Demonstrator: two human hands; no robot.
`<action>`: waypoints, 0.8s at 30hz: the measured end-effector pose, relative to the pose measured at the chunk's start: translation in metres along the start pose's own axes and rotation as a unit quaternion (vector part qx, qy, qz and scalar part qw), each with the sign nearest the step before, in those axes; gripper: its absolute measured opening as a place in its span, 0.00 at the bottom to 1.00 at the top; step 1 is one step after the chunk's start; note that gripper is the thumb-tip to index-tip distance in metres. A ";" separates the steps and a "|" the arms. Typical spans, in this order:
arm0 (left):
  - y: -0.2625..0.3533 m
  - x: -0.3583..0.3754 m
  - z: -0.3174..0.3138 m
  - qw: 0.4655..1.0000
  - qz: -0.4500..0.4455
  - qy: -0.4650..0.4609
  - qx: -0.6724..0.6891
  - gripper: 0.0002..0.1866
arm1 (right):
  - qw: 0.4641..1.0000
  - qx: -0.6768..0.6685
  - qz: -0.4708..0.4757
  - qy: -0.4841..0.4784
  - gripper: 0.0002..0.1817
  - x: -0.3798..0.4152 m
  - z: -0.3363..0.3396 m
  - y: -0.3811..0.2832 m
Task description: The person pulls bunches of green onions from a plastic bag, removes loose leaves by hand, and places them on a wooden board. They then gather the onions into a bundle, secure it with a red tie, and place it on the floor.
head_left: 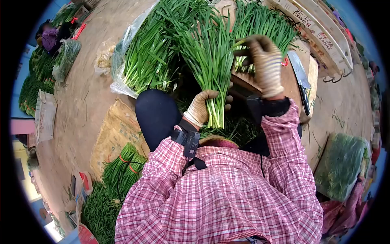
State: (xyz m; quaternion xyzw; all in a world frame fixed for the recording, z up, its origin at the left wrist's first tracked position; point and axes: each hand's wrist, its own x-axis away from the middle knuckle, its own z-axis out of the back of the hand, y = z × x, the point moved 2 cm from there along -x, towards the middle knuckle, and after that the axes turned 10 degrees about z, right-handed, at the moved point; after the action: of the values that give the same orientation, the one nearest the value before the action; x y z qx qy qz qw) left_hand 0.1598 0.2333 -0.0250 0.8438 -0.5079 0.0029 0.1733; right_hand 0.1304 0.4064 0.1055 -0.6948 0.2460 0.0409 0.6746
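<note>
My gloved left hand point(200, 107) is wrapped round the pale lower stems of a bunch of long green leafy vegetables point(212, 61), whose leaves fan out upward. To the right of the bunch, my gloved right hand point(262, 57) is raised, its fingers bent toward the leaves. A thin yellowish leaf shows at its fingertips, and whether the fingers grip it is hard to tell. Behind the bunch lies a large pile of the same greens point(152, 53) on clear plastic. More greens point(264, 22) rest on a wooden board beyond my right hand.
A large knife point(300, 75) lies at the board's right edge. White crates point(317, 30) stand at the upper right. A tied bundle point(124, 168) lies on a yellow sack point(118, 126) at the lower left. A wrapped bale point(341, 164) is at the right. Another person point(49, 37) sits far left.
</note>
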 end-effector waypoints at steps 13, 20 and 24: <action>0.005 0.024 -0.034 0.954 -0.043 0.203 -0.217 0.24 | 0.970 0.182 -0.066 -0.149 0.12 0.068 0.021 -0.006; -0.005 0.031 -0.032 0.934 -0.061 0.274 -0.220 0.20 | 0.937 0.261 0.200 -0.117 0.08 0.023 -0.053 -0.005; -0.008 0.027 -0.029 0.911 -0.081 0.309 -0.259 0.22 | 0.838 0.498 0.080 -0.210 0.18 0.013 -0.074 -0.002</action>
State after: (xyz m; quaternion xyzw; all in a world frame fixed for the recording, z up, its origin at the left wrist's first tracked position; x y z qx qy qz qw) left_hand 0.1844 0.2222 0.0049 0.7644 -0.3415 0.1177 0.5341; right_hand 0.1226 0.3313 0.1089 -0.2178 0.1405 0.1118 0.9593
